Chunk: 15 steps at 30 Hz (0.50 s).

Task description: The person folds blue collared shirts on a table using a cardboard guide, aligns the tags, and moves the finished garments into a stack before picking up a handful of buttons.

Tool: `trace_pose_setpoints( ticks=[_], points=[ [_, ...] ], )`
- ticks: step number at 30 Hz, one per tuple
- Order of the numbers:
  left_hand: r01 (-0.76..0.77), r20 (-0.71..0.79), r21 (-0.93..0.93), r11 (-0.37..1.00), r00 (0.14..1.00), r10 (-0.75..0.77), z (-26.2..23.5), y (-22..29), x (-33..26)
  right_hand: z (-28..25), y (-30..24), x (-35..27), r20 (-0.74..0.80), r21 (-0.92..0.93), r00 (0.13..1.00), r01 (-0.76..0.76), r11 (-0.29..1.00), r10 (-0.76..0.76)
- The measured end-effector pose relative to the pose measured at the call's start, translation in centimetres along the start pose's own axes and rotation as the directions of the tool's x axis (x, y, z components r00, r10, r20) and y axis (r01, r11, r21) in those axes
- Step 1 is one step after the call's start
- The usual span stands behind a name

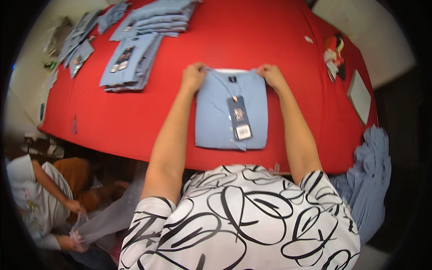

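Observation:
A folded light-blue shirt [213, 119] lies flat on the red-covered table [121, 119] right in front of me. Its collar end faces away, and a dark hang tag [239, 114] with a pale label rests on its front. My left hand [194, 76] pinches the far left corner of the shirt. At the far right corner, my right hand [271, 76] has its fingers closed on the fabric too. A white strip shows along the collar edge between both hands.
Folded blue shirts [162, 20] are stacked at the far left, with a tagged pile [135, 63] nearer. More blue garments [371, 180] hang over the right edge, near a flat pale board [359, 96]. A person [49, 193] at lower left handles clear plastic [110, 218].

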<state>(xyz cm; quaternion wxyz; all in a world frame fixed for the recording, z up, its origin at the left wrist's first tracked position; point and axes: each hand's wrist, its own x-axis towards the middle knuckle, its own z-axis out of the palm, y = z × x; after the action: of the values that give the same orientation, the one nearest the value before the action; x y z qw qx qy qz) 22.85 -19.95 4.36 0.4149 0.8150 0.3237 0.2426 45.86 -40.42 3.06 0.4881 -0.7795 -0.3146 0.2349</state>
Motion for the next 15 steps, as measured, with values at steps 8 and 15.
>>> trace_pose_setpoints(
  ticks=[8,15],
  points=[
    [-0.021,-0.094,0.121,0.992,0.995,0.032,1.1,0.2,-0.4,0.6,0.1,-1.0,-0.112,-0.043,0.989,0.093,0.995,-0.098],
    [0.28,-0.013,-0.084,0.956,0.959,-0.282,-1.4,1.4,-1.6,-0.5,-5.0,-5.2,0.189,0.489,0.977,-0.185,0.853,0.103]
  ],
)
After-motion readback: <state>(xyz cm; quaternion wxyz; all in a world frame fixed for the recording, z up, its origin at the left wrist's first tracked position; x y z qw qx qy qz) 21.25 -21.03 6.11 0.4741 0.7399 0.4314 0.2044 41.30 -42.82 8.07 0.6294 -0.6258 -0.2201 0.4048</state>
